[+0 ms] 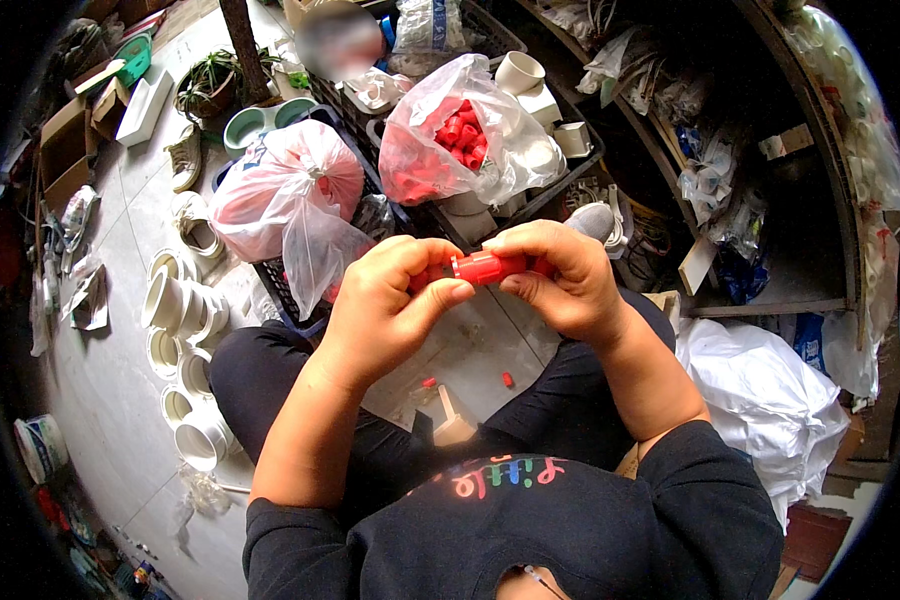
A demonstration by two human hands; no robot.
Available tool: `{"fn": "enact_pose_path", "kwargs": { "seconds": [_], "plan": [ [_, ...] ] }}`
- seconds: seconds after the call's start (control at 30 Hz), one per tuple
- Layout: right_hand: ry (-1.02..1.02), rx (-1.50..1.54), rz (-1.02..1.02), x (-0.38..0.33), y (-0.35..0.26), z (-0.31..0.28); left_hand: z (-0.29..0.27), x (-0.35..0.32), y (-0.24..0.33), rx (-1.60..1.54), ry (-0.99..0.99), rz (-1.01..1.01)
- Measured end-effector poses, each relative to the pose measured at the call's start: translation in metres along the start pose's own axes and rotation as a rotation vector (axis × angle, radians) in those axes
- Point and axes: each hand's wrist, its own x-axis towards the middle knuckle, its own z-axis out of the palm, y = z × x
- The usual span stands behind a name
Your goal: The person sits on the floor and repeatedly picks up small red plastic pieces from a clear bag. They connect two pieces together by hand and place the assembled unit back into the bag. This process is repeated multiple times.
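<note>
In front of my chest, between both hands, is a short red plastic fitting (478,267), roughly cylindrical with a rimmed left end. My left hand (385,300) is closed, thumb and curled fingers meeting at the left end, where more red shows between them. My right hand (567,278) pinches the right end between thumb and fingers; red shows there too. My fingers hide whether this is one piece or several. Beyond my hands stands an opened clear plastic bag (425,130) of similar red pieces (462,135). Left of it lies a tied bag (288,185) with reddish contents.
Two small red bits (508,380) and a pale wooden-looking piece (452,418) lie between my legs. White pipe fittings (175,300) line the floor at left. Black crates (580,165) stand ahead. A cluttered shelf (760,308) and white sack (760,400) are at right.
</note>
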Motion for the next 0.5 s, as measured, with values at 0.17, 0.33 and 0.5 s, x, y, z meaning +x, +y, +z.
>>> {"fn": "enact_pose_path", "kwargs": {
  "seconds": [0.17, 0.33, 0.5],
  "plan": [
    [-0.024, -0.205, -0.249, 0.0063, 0.0013, -0.0037, -0.003, 0.0007, 0.0052, 0.111, -0.009, 0.062],
    [0.012, -0.154, -0.236, 0.0056, 0.0058, -0.0023, 0.0, 0.0001, 0.0028, 0.062, 0.021, 0.056],
    [0.027, -0.098, -0.147, 0.0061, 0.0041, 0.0005, -0.0004, 0.0005, 0.0002, 0.006, 0.03, -0.003]
  ]
}}
